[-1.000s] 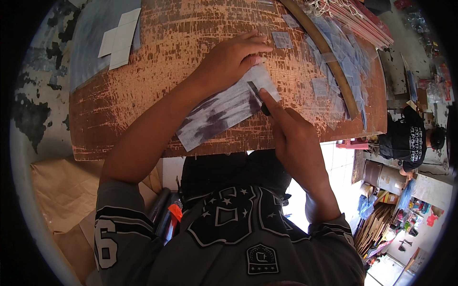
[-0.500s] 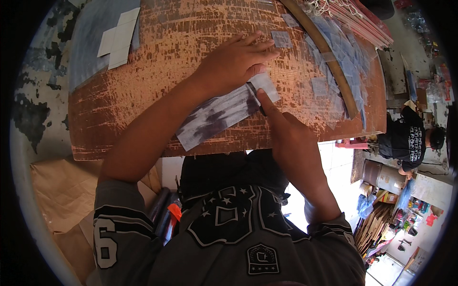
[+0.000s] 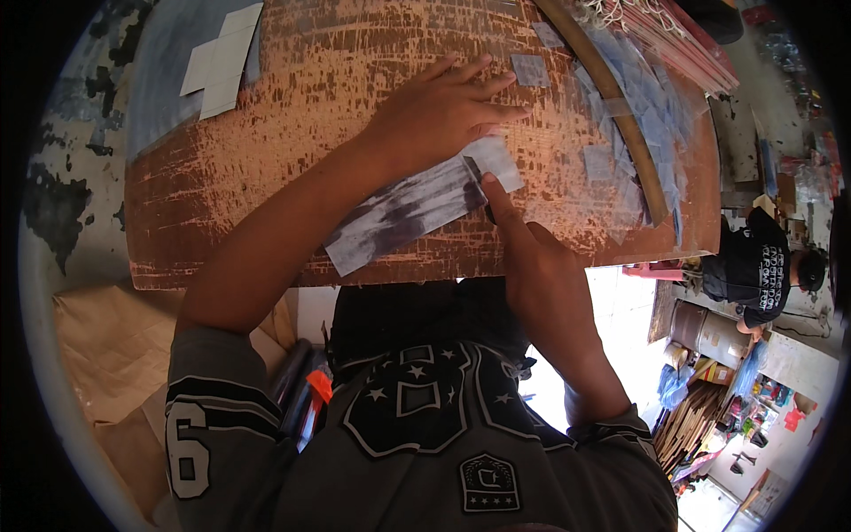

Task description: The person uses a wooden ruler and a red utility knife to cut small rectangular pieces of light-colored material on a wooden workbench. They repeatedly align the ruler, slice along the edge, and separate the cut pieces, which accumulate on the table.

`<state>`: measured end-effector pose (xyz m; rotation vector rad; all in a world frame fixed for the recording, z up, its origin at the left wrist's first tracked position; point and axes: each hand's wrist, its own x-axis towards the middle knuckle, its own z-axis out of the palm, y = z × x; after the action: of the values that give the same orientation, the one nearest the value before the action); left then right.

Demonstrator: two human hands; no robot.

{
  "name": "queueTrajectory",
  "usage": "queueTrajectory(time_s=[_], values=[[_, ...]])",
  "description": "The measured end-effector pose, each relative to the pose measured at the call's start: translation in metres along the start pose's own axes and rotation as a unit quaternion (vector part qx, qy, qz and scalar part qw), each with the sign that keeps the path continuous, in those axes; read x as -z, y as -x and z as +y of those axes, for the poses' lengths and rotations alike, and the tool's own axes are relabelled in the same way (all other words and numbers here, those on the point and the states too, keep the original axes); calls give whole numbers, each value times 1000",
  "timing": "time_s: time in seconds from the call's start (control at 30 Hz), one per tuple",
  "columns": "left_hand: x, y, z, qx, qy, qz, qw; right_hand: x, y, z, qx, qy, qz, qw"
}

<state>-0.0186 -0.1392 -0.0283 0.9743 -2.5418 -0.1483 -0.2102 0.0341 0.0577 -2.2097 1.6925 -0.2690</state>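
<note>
Apparently mid-cut: strip (image 3: 412, 211) on table (image 3: 310, 62), knife (image 3: 474, 168) across nr end, long part left; loose squares (image 3: 530, 70) nearby prob. done. L hand (image 3: 434, 111): fingers spread; R hand (image 3: 542, 253) gripping knife, index along top, other fingers hidden.

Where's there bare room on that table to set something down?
Bare tabletop shows between the white card and the left hand. A smaller patch lies between the right hand and the clear plastic pieces. It's crowded at the right, around the wooden strip.

Centres on a brown table (image 3: 301, 106), scratched pale on top. Shows a whitish wall (image 3: 96, 191) with dark patches at left and a brightly lit pale floor (image 3: 625, 306) at lower right.
</note>
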Motion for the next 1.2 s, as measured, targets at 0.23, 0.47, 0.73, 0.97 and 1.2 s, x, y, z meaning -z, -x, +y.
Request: queueTrajectory(time_s=[0.23, 0.47, 0.73, 0.97, 1.2], values=[[-2, 1, 0, -2, -15, 4, 1000, 3, 14, 4, -9, 5, -16, 1000], [-4, 1, -1, -7, -34, 17, 999, 6, 37, 8, -12, 14, -31, 999], [-4, 1, -1, -5, -20, 22, 1000, 9, 42, 5, -17, 19, -36, 999], [-4, -1, 0, -13, -15, 16, 1000, 9, 54, 5, -32, 10, -32, 999], [3, -1, -6, 29, 131, 51, 990, 11, 58, 21, -28, -93, 72, 993]])
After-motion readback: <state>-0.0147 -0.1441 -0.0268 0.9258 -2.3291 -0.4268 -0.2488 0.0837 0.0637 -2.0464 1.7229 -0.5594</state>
